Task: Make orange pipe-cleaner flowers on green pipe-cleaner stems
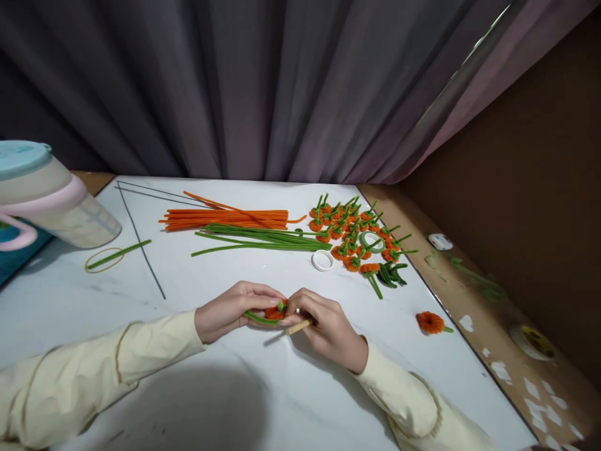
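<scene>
My left hand [235,311] is closed on a small pumpkin [271,312] made of orange pipe cleaner, with a green stub on top. A green pipe-cleaner strand [263,321] curves along the pumpkin's near side. Fingers of my right hand [331,327] meet the pumpkin from the right, pinched near its green part. A thin wooden stick [299,327] pokes out from the right hand's grip, tilted toward the table. What the right fingertips pinch is partly hidden. Both hands are just above the white tabletop.
Orange pipe cleaners [228,219] and green pipe cleaners [263,241] lie beyond my hands. Several finished pumpkins [353,263] crowd the back right, near a white ring [322,260] and a tape roll [372,242]. One pumpkin [431,322] lies apart. A lidded cup [61,207] stands left.
</scene>
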A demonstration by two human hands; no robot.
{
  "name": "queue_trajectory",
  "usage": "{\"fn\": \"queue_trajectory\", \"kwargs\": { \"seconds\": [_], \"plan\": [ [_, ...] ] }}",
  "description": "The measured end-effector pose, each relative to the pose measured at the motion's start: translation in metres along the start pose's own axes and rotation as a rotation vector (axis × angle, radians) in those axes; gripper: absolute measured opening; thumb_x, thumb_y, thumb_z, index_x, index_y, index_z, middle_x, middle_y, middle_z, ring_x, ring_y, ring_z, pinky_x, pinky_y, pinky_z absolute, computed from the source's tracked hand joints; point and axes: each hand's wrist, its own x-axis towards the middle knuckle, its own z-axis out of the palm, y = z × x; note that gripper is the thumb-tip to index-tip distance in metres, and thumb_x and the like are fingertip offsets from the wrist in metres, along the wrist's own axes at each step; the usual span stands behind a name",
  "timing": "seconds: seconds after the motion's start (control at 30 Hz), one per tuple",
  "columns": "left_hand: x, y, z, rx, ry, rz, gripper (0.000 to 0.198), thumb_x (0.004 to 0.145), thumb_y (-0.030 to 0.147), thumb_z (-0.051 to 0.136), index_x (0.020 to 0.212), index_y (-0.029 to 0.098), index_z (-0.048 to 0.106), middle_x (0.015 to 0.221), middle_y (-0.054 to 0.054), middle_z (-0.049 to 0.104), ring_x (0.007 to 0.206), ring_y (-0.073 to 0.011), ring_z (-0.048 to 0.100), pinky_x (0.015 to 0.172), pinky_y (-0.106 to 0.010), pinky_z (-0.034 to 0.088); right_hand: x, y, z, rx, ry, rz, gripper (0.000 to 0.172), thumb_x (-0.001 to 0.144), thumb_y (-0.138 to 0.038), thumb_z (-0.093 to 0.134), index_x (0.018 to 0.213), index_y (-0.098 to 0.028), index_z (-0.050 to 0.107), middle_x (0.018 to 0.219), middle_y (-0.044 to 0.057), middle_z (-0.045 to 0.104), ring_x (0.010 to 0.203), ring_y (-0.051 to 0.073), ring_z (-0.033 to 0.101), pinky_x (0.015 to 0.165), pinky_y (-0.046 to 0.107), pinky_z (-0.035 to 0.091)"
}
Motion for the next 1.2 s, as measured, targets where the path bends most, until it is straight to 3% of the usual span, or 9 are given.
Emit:
{"fn": "queue_trajectory", "kwargs": {
  "seconds": [0.27,0.43,0.57,0.7,1.0,1.2],
  "plan": [
    [0.0,0.003,0.0,-0.187,-0.103,-0.038,0.019,0.078,0.024,0.064,0.088,0.009,0.07,0.084,-0.01,0.072,0.084,-0.0199,0.067,0.083,-0.029,0.051,0.0,-0.003,0.0,0.01,0.037,0.009,0.015,0.093,-0.024,0.047,0.079,-0.019,0.05,0.078,0.005,0.055,0.068,0.015,0.051,0.061,0.024,0.04],
    [0.003,0.0,-0.004,-0.442,-0.162,-0.096,0.046,0.081,0.045,0.052,0.092,0.003,0.069,0.09,-0.017,0.071,0.087,-0.026,0.068,0.083,-0.033,0.051,0.001,-0.005,0.001,-0.015,0.107,0.005,0.017,0.093,-0.024,0.044,0.078,-0.019,0.05,0.077,0.004,0.055,0.066,0.015,0.051,0.06,0.023,0.04],
    [0.0,-0.002,-0.004,-0.399,-0.229,0.016,0.054,0.073,0.048,0.063,0.102,0.003,0.066,0.094,-0.018,0.071,0.097,-0.0279,0.065,0.09,-0.033,0.047,0.0,-0.005,0.002,-0.052,0.171,-0.004,0.016,0.093,-0.024,0.046,0.078,-0.019,0.05,0.077,0.004,0.055,0.062,0.014,0.05,0.056,0.023,0.038],
    [-0.004,-0.007,0.003,-0.167,-0.14,0.097,0.046,0.071,0.025,0.073,0.114,0.014,0.063,0.107,-0.011,0.069,0.107,-0.0241,0.06,0.098,-0.033,0.042,-0.001,-0.003,0.003,-0.09,0.188,-0.015,0.013,0.092,-0.021,0.046,0.08,-0.018,0.051,0.077,0.004,0.055,0.063,0.013,0.051,0.054,0.022,0.036],
    [0.003,-0.019,0.005,-0.022,-0.023,0.22,0.044,0.075,0.04,0.069,0.111,0.015,0.066,0.099,-0.01,0.071,0.099,-0.0233,0.064,0.091,-0.033,0.049,-0.002,0.0,0.007,-0.102,0.182,-0.026,0.007,0.091,-0.015,0.045,0.089,-0.018,0.052,0.082,0.005,0.057,0.07,0.015,0.055,0.056,0.022,0.041],
    [0.0,-0.018,0.006,-0.013,0.045,0.205,0.045,0.072,0.044,0.071,0.106,0.015,0.067,0.088,-0.006,0.072,0.09,-0.0202,0.066,0.084,-0.03,0.053,-0.004,0.001,0.007,-0.225,0.135,-0.099,0.019,0.087,-0.006,0.038,0.091,-0.019,0.05,0.086,0.005,0.058,0.078,0.016,0.057,0.056,0.021,0.04]
  ]
}}
